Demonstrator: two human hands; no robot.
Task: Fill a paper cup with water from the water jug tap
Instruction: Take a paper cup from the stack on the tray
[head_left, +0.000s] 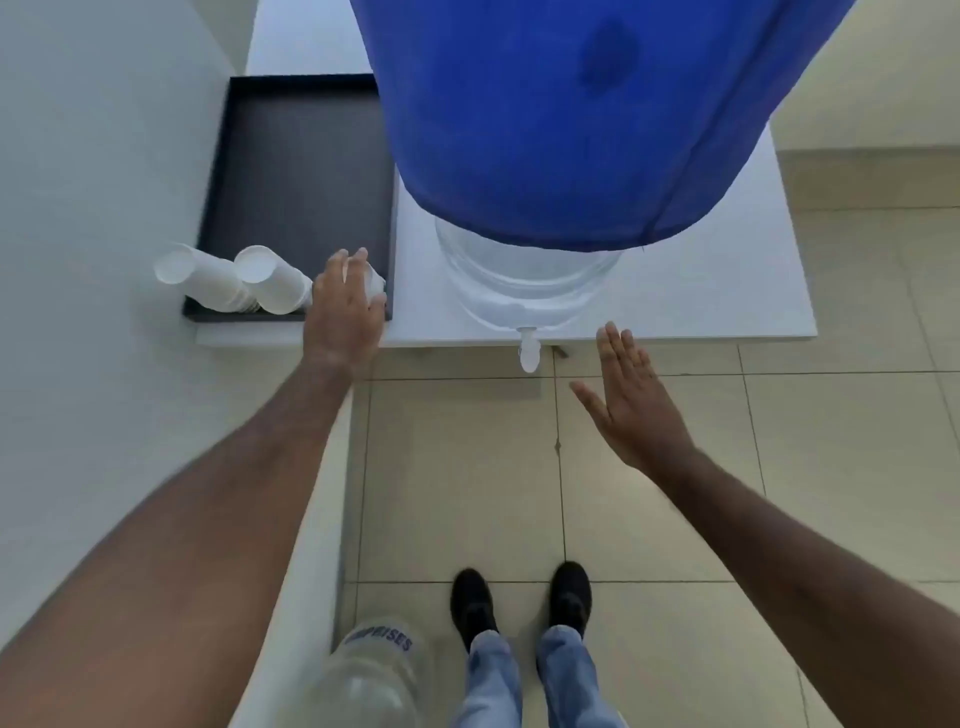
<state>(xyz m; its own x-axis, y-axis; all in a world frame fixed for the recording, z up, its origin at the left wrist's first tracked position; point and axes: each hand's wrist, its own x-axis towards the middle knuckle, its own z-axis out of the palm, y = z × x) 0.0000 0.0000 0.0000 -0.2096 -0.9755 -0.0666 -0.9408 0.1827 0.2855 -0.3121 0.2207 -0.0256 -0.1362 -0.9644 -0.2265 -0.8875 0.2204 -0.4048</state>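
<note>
A big water jug (524, 270) under a blue cover (561, 114) stands on a white table (727, 291). Its white tap (529, 351) sticks out over the table's front edge. A black tray (291, 171) at the left holds two stacks of white paper cups (249, 280), lying on their sides. My left hand (345, 306) reaches over the tray's front right corner, its fingers curled around a white paper cup (375, 283) that it mostly hides. My right hand (631, 400) hovers flat, fingers apart, just right of and below the tap, holding nothing.
A white wall (104, 156) runs along the left. Beige floor tiles (779, 467) lie below the table edge, with my black shoes (519, 597) on them. A clear empty water bottle (374, 675) stands on the floor near my left foot.
</note>
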